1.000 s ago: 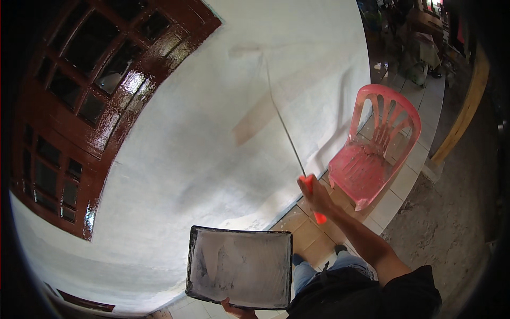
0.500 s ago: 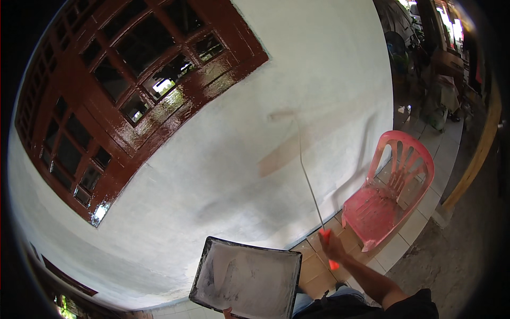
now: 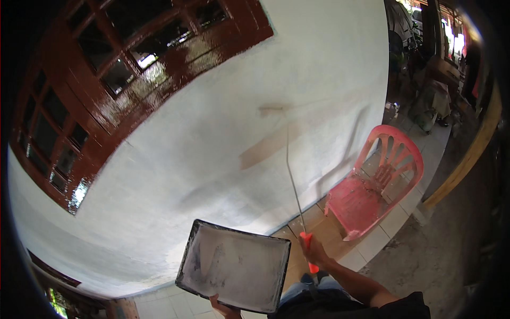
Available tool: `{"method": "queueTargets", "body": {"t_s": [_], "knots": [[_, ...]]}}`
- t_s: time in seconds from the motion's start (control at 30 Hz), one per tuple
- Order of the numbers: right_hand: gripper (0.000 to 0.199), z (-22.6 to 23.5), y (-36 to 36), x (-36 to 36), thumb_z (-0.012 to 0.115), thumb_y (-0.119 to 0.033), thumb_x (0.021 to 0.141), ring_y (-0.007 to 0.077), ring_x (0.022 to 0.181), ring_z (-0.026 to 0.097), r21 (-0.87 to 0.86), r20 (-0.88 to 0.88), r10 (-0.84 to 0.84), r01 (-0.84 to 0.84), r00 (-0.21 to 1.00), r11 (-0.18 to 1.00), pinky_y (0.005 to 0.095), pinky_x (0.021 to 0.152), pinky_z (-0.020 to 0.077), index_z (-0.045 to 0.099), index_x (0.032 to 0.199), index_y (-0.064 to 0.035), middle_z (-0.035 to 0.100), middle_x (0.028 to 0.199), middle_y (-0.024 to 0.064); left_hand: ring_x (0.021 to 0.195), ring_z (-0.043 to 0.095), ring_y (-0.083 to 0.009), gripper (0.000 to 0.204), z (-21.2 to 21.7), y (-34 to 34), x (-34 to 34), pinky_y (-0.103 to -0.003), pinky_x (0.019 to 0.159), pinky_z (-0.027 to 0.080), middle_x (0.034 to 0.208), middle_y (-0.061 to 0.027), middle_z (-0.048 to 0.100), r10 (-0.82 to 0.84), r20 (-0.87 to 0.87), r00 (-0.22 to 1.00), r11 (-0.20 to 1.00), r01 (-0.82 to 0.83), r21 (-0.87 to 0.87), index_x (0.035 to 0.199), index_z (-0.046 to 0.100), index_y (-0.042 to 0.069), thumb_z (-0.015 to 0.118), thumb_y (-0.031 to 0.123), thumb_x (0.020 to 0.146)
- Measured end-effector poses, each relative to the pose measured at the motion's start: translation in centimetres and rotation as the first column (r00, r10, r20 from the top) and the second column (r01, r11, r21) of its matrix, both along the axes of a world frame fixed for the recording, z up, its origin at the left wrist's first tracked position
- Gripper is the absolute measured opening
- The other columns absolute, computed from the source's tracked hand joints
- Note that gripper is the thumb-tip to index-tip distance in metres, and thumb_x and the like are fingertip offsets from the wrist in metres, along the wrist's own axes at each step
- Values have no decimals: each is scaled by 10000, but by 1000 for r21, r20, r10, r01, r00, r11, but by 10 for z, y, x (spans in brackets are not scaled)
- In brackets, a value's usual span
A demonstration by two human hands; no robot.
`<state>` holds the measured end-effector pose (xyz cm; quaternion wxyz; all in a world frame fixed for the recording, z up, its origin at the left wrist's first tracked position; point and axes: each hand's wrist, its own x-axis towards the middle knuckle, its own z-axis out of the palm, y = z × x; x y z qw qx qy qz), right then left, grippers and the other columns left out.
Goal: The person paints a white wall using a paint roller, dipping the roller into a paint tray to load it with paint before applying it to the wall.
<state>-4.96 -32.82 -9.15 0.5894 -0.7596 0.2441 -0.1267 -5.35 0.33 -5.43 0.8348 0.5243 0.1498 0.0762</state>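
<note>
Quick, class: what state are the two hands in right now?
Left hand: holding the black-rimmed tray at its near edge.
Right hand: closed around the orange handle.

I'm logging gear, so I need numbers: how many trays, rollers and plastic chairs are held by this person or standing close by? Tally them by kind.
Black-rimmed tray: 1
Orange-handled roller: 1
Red plastic chair: 1
Total: 3

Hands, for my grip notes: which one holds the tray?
The left hand holds the tray by its lower edge; the right hand grips the orange handle.
</note>
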Motion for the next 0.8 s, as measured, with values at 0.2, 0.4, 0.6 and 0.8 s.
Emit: {"method": "queueTargets", "body": {"t_s": [0.2,0.4,0.6,0.8], "knots": [[477,-14,-4,-19,514,-488,892,302,685,599,3,-120,-104,105,987,994,401,621,443,537,831,-15,571,680,159,1140,467,-338,674,4,-2,22,-463,904,407,1254,-145,475,-98,-11,995,946,89,-312,1298,396,34,517,317,699],[485,13,-50,20,415,-490,939,149,389,481,263,-80,-28,49,996,964,291,350,375,470,721,-61,515,578,54,1148,445,-325,691,-9,9,36,-445,912,390,1261,-130,458,-74,-26,997,941,61,-334,1291,402,49,536,333,675],[411,16,18,3,407,-495,942,94,377,452,81,22,168,-169,986,982,272,336,365,444,889,-89,381,508,-5,1152,449,-324,679,-31,32,51,-466,914,388,1264,-157,460,-50,-184,982,908,-32,-418,1265,435,37,497,426,712],[374,74,28,-4,410,-469,950,67,369,376,504,-118,-18,76,993,860,248,323,321,392,806,-124,381,530,-18,1070,523,-369,631,-70,58,72,-525,872,443,1176,-196,546,68,-127,990,937,-107,-332,1230,481,-1,502,365,717]]}}
